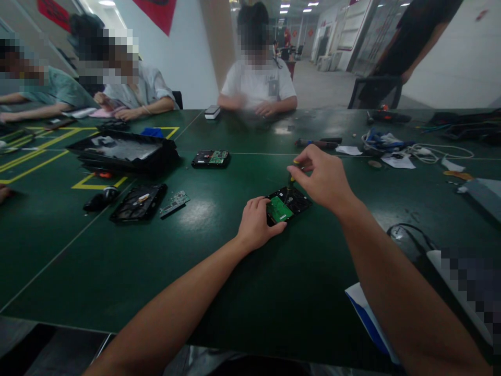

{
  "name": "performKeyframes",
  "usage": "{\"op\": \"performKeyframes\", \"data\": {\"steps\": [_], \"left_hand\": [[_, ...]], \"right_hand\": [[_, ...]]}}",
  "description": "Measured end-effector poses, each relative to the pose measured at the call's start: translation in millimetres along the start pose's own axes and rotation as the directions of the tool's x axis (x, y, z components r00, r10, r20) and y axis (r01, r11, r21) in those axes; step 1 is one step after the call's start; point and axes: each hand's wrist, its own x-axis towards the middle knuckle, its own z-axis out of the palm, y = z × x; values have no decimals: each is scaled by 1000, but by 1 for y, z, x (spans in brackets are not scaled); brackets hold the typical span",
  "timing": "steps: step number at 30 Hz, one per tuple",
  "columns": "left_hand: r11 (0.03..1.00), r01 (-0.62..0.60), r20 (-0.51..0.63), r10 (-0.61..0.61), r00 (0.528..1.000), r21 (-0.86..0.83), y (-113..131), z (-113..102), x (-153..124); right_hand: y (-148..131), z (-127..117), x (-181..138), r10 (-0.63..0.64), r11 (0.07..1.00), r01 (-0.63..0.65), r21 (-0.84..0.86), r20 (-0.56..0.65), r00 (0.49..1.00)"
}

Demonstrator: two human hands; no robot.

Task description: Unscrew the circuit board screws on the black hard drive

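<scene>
A black hard drive with a green circuit board (280, 210) lies board side up on the green table (203, 271). My left hand (256, 222) grips its near left end, fingers on the far edge and thumb along the near one. Above the drive, my right hand (323, 175) is closed around the handle of a small yellow and dark green screwdriver (290, 183). The screwdriver stands nearly upright, its shaft pointing down at the board. Whether the tip sits in a screw is too small to tell.
Left of me are a black drive casing (139, 202), a loose circuit board (175, 204) and a black tray (125, 151). Another hard drive (210, 158) lies further back. Cables (425, 151) and tools (319, 143) lie at the right. Several people sit across the table.
</scene>
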Motion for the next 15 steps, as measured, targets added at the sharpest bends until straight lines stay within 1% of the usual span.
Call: {"op": "performKeyframes", "data": {"steps": [4,6,9,11,15], "left_hand": [[1000,1,-2,-1,1000,-4,1,0,0],[1000,2,0,-2,1000,-9,1,0,0],[1000,4,2,-4,1000,-12,0,0,0],[1000,5,3,-5,1000,-11,0,0,-1],[1000,-2,-4,2,1000,-8,-1,1,-1]], "right_hand": [[0,0,0,-61,998,61,-13,24,998],[1,1,0,-53,998,53,-24,16,998],[3,1,0,-2,1000,2,-16,-11,1000],[2,1,0,12,1000,-12,0,-8,1000],[0,0,0,-39,999,39,-2,13,999]]}}
